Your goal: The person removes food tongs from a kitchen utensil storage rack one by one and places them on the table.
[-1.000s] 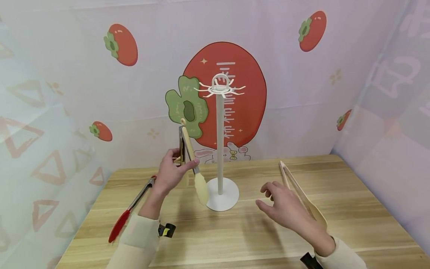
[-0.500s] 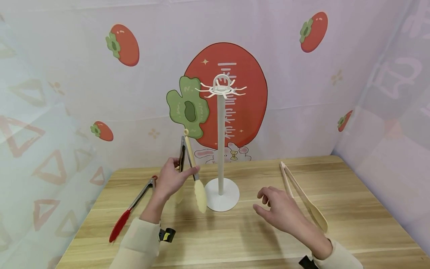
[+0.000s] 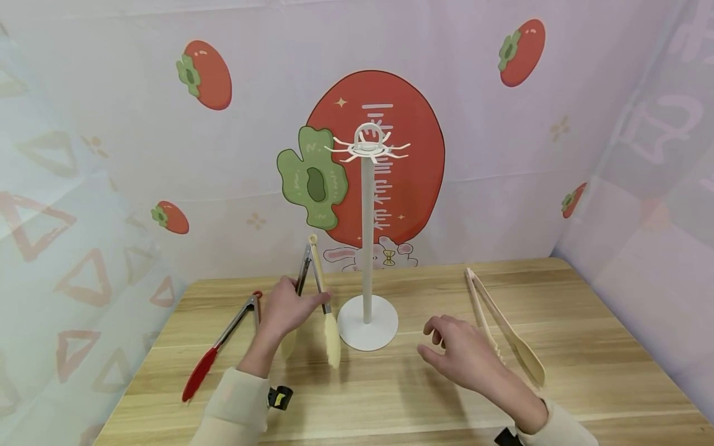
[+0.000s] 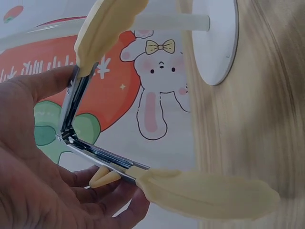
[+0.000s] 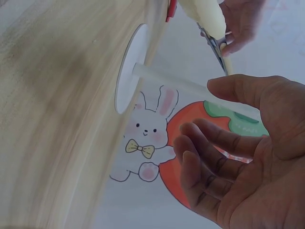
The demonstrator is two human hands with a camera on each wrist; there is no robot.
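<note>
Cream-tipped kitchen tongs (image 3: 333,341) hang upright in my left hand (image 3: 287,310), hinge end up and arms spread. In the left wrist view, my thumb is on one metal arm of these tongs (image 4: 209,193) and my fingers curl at the other. Just right of them stands a white rack (image 3: 367,248) with a round base, a tall pole and a ring of hooks on top. My right hand (image 3: 463,353) hovers with loosely bent fingers, nothing in it. It partly covers beige tongs (image 3: 527,356) lying on the table to its right.
Red-tipped metal tongs (image 3: 199,375) lie on the wood-grain table (image 3: 379,396) at the left, partly behind my left forearm. A printed cloth (image 3: 256,155) with tomato-like fruit and a rabbit hangs behind the table, and pale cloths close off both sides.
My left hand has lowered the cream-tipped tongs, and their arms look more evenly spread. My right hand has drifted slightly left and down. The rack and the tongs on the table have stayed put.
</note>
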